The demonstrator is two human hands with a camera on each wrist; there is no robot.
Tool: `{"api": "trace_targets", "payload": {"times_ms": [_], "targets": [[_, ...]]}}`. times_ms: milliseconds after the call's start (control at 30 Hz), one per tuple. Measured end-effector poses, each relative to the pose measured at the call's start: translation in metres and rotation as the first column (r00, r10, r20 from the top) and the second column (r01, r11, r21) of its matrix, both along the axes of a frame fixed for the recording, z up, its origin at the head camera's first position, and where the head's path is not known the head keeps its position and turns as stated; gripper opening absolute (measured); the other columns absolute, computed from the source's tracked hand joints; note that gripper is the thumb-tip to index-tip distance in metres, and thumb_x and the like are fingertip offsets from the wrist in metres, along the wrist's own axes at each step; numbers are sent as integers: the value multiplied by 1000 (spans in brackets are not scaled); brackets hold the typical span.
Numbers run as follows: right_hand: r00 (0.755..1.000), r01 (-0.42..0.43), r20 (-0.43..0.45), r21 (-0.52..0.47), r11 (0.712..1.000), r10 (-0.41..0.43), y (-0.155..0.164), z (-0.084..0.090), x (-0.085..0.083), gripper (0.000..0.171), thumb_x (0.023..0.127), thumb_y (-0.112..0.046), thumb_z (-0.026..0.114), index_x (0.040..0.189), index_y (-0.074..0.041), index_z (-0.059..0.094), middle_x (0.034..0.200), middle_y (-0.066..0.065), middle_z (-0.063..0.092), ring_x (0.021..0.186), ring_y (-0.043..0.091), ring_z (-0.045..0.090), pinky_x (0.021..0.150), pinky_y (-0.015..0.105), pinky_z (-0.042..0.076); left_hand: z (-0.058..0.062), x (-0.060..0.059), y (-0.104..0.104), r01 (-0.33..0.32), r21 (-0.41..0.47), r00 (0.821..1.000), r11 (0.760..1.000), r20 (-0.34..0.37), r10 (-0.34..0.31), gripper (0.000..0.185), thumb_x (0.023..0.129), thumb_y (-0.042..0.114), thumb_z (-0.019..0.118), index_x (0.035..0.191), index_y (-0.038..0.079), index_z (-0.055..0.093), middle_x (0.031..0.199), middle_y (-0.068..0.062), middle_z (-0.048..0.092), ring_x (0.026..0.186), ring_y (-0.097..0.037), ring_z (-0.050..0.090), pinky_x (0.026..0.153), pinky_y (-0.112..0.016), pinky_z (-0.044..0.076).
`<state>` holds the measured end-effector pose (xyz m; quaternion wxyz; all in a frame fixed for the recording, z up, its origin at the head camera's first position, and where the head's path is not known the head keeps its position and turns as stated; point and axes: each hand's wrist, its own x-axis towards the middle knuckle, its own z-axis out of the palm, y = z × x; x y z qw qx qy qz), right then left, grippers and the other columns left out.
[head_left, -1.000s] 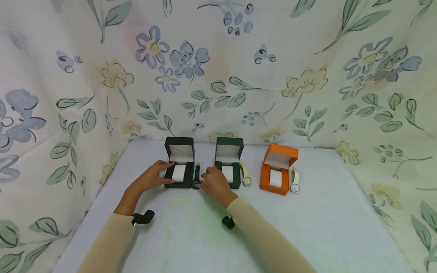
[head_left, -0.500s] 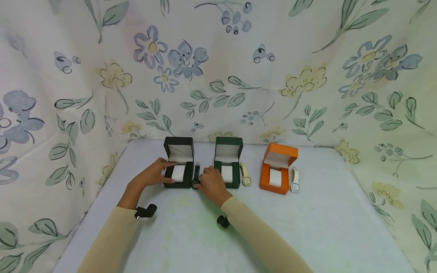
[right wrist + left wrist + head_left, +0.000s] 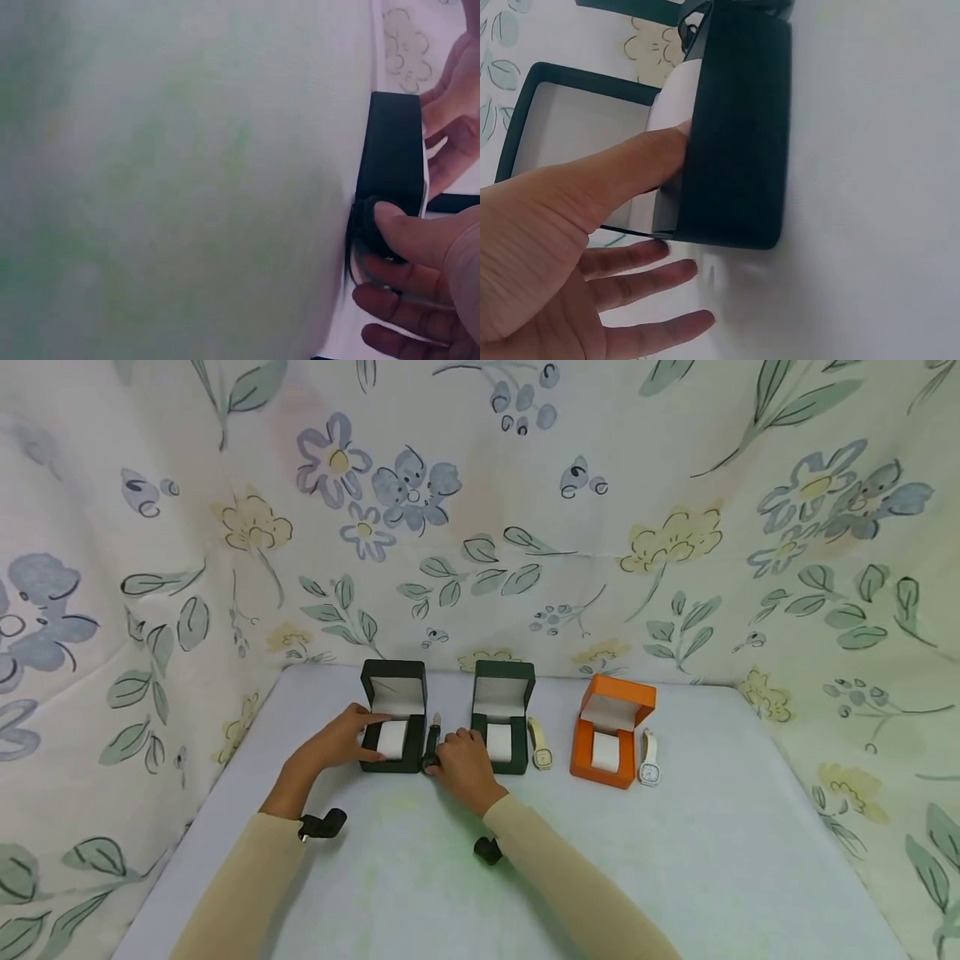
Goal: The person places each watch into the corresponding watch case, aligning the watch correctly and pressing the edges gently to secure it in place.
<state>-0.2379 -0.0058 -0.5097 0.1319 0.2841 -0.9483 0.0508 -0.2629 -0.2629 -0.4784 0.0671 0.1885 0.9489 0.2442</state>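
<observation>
A black watch box (image 3: 393,766) stands with its lid raised at the left of the row. My left hand (image 3: 343,739) reaches over it, thumb and index finger at opposite ends of its white cushion (image 3: 392,741). In the left wrist view the thumb (image 3: 641,161) is tucked between cushion and front wall, the other visible fingers spread outside. My right hand (image 3: 467,768) pinches a black wristwatch (image 3: 432,747) by its case, just right of that box. In the right wrist view the thumb (image 3: 412,236) presses on the case; its strap is partly hidden.
Close behind the right hand is an opened dark green watch box (image 3: 504,681), with a yellow-strapped watch (image 3: 540,745) beside it. Further right are an opened orange box (image 3: 618,693) and a white watch (image 3: 649,760). Floral cloth (image 3: 480,585) hangs behind the white table (image 3: 675,877).
My right hand has shifted slightly left and closed on the black watch, whose case now looks tipped. The left hand has stayed almost still at the black box.
</observation>
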Motion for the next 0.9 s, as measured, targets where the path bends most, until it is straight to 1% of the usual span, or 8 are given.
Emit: {"api": "trace_targets", "payload": {"times_ms": [100, 233, 333, 467, 533, 633, 767, 900], "targets": [[1000, -14, 10, -38, 999, 14, 1, -1, -1, 31, 87, -46, 79, 76, -18, 73, 76, -3, 67, 83, 19, 63, 93, 42, 53, 0, 3, 2, -18, -9, 999, 1000, -28, 18, 75, 79, 24, 90, 144, 4, 57, 131, -32, 47, 111, -43, 58, 95, -59, 51], [999, -37, 17, -136, 990, 40, 5, 0, -1, 41, 85, -40, 82, 61, -20, 57, 62, -7, 55, 74, 17, 61, 89, 40, 54, -2, 8, 4, -53, -38, 995, 998, -86, 49, 76, 79, 27, 90, 145, 7, 56, 138, -31, 43, 103, -39, 61, 89, -56, 55], [998, -50, 30, -240, 969, 59, 9, 1, 1, 47, 84, -35, 85, 57, -19, 49, 56, -8, 46, 66, 15, 54, 76, 35, 52, -5, 11, 6, -68, -79, 985, 995, -167, 54, 76, 79, 30, 90, 144, 10, 56, 142, -27, 43, 98, -34, 63, 81, -51, 57], [996, -42, 64, -345, 938, 68, 15, 4, 4, 42, 86, -32, 84, 60, -18, 53, 60, -7, 49, 66, 13, 51, 60, 28, 43, -7, 15, 7, -77, -115, 965, 990, -257, 46, 79, 78, 33, 91, 145, 11, 55, 145, -21, 48, 113, -36, 62, 84, -53, 57], [993, -29, 97, -372, 928, 70, 17, 6, 6, 34, 89, -33, 81, 67, -17, 60, 68, -6, 58, 73, 12, 54, 60, 26, 44, -7, 17, 7, -89, -112, 961, 990, -270, 56, 81, 78, 32, 91, 146, 10, 54, 146, -19, 52, 122, -39, 58, 90, -56, 55], [984, 3, 163, -404, 915, 69, 21, 9, 10, 23, 93, -34, 76, 82, -15, 70, 87, -3, 69, 86, 13, 60, 67, 26, 51, -9, 23, 6, -97, -98, 951, 990, -303, 63, 81, 79, 31, 90, 148, 9, 52, 142, -18, 58, 125, -39, 58, 95, -57, 53], [973, 43, 222, -451, 892, 66, 25, 12, 14, 22, 97, -35, 71, 94, -13, 73, 100, -1, 72, 95, 14, 62, 73, 28, 54, -15, 29, 4, -95, -68, 918, 993, -391, 61, 81, 78, 29, 90, 147, 8, 53, 136, -18, 63, 122, -38, 60, 96, -55, 53], [978, 22, 190, -501, 865, 86, 32, 16, 18, 20, 96, -33, 72, 91, -14, 70, 98, -2, 70, 91, 15, 61, 70, 29, 53, -22, 31, 2, -73, -20, 874, 997, -482, 54, 83, 74, 24, 93, 146, 8, 55, 134, -17, 64, 123, -37, 58, 94, -55, 53]]}}
